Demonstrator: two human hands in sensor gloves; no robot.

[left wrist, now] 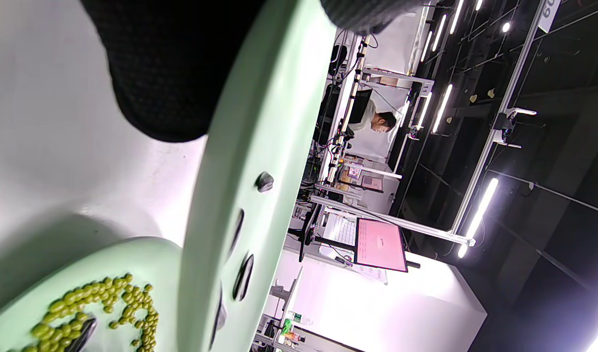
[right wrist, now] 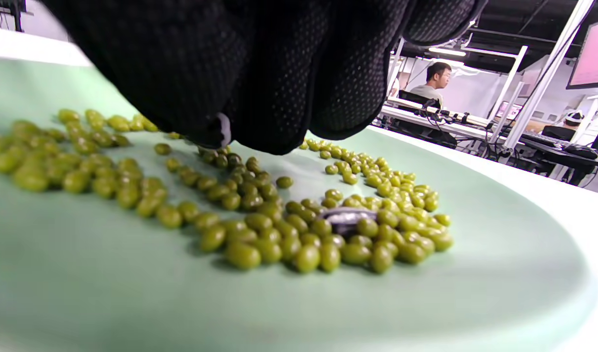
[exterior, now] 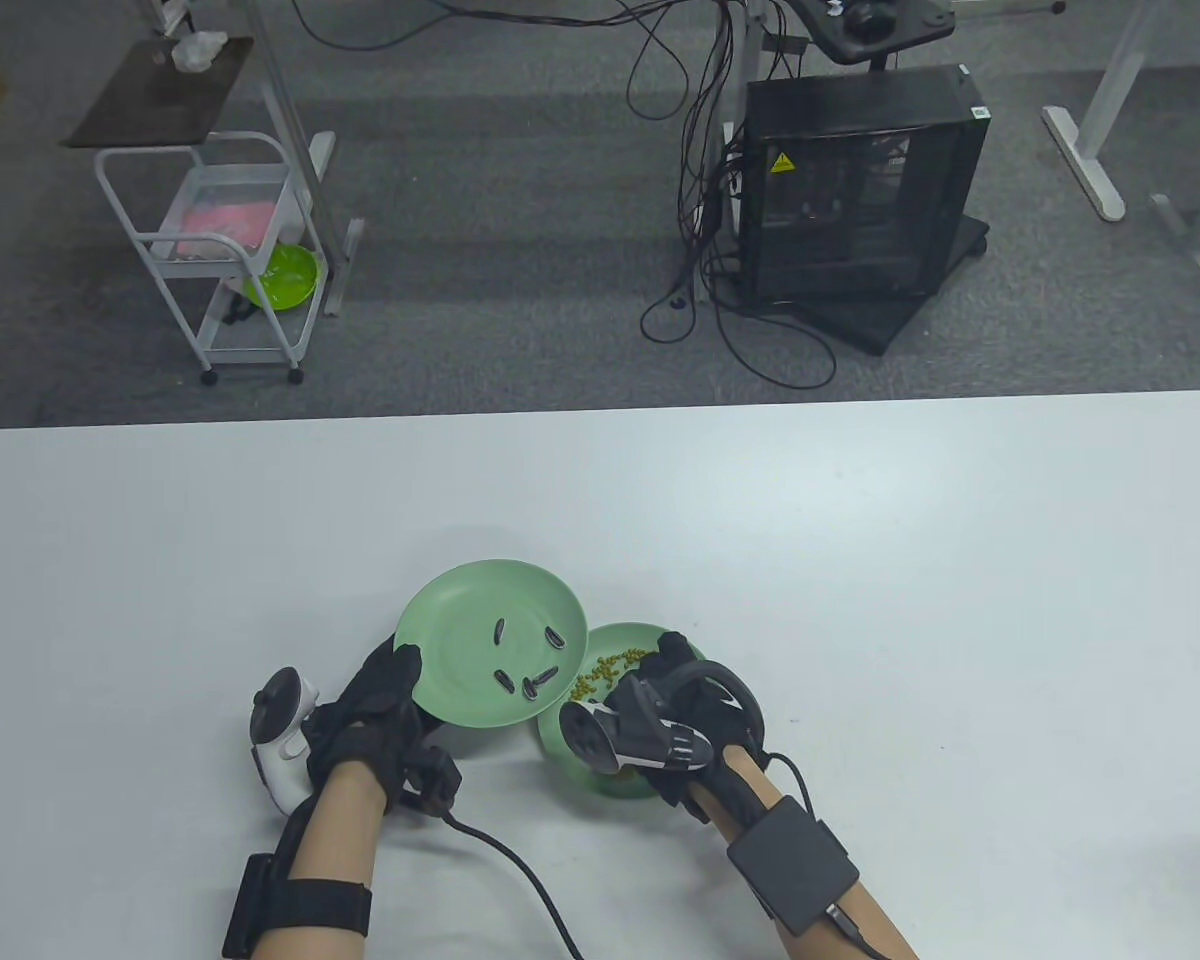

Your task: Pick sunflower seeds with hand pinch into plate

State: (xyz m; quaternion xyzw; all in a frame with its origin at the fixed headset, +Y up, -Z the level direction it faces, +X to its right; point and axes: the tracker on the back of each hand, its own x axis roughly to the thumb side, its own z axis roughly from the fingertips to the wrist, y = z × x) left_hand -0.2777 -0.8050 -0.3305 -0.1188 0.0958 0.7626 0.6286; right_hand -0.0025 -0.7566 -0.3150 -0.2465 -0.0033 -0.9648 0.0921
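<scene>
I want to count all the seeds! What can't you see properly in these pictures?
- Right hand fingertips: its own tracker hides them in the table view.
- Lower plate: partly hidden under the held plate and that hand.
- Seed among beans: half buried, blurred.
- Pinched seed: only a sliver shows.

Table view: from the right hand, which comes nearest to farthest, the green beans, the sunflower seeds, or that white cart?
1. Green beans, under the right hand, in the lower plate.
2. Sunflower seeds, left, on the raised plate.
3. White cart, far upper left on the floor.
</scene>
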